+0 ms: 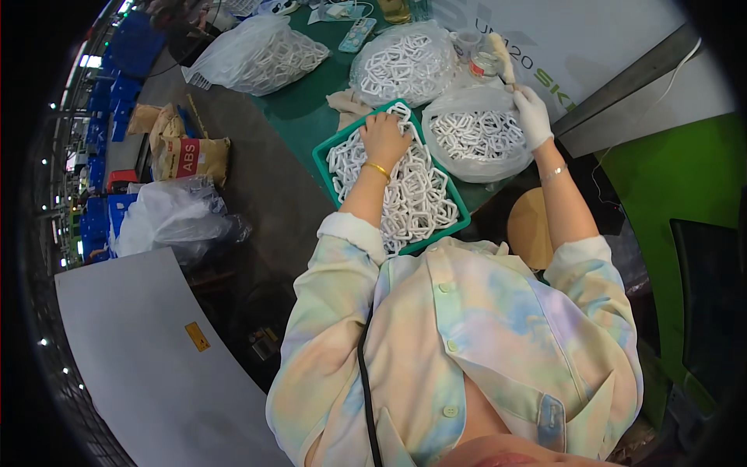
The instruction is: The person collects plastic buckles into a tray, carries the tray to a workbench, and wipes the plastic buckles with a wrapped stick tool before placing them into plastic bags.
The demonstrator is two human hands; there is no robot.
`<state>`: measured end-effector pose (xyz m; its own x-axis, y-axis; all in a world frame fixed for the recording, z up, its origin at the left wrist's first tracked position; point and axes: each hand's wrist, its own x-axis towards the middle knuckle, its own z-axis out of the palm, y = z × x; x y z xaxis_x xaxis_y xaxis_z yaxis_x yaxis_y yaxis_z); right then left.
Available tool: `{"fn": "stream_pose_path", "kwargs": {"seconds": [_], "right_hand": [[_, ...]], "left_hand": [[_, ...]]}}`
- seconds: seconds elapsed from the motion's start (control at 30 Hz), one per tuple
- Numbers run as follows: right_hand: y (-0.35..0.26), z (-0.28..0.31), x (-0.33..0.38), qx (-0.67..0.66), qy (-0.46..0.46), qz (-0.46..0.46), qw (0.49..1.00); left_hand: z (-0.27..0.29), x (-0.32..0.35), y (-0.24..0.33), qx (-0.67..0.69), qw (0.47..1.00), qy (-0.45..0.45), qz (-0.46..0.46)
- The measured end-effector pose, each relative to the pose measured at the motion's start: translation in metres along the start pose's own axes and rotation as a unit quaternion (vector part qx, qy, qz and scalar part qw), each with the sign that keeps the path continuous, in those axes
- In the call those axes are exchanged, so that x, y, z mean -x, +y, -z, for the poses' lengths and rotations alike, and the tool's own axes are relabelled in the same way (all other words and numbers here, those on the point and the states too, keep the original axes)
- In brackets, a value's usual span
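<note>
Handling white links [420, 194] seems the step in hand; they heap in a green tray [461, 222] before the torso. The bare left hand [387, 142] dips among them, fingers half curled, grip unclear. The next move probably calls for freeing tangled pieces. The gloved right hand [532, 117], fingers bent, hold unclear, meets a bag [475, 172] on the desk [292, 121].

Left hand [387, 140] upper centre of frame: bare, palm down, fingers bent, tips partly hidden. Right hand [532, 117] upper right: white-gloved, fingers toward upper left. Left forearm [364, 199], right forearm [573, 204] extended up-frame.
</note>
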<state>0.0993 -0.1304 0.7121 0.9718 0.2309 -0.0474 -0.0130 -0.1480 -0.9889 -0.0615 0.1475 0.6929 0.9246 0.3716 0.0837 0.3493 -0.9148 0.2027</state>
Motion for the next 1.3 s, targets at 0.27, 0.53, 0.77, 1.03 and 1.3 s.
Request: {"fn": "stream_pose_path", "kwargs": {"seconds": [0.27,0.53,0.77,1.03,1.3], "right_hand": [[0.004,0.005,0.098,-0.023,-0.079,-0.024,0.996],[0.005,-0.004,0.138,-0.081,-0.086,-0.079,0.99],[0.003,-0.001,0.144,-0.121,-0.132,-0.084,0.98],[0.009,0.032,0.14,-0.095,-0.166,-0.062,0.98],[0.012,0.044,0.148,-0.102,-0.151,-0.054,0.982]], "left_hand": [[0.004,-0.026,0.002,-0.008,0.996,-0.08,0.024],[-0.004,-0.03,0.002,0.002,0.994,-0.103,0.022],[-0.006,-0.014,-0.004,0.067,0.995,-0.053,0.048],[0.024,0.015,-0.024,0.328,0.938,0.103,0.051],[0.007,0.021,-0.028,0.283,0.958,0.044,0.013]]}}
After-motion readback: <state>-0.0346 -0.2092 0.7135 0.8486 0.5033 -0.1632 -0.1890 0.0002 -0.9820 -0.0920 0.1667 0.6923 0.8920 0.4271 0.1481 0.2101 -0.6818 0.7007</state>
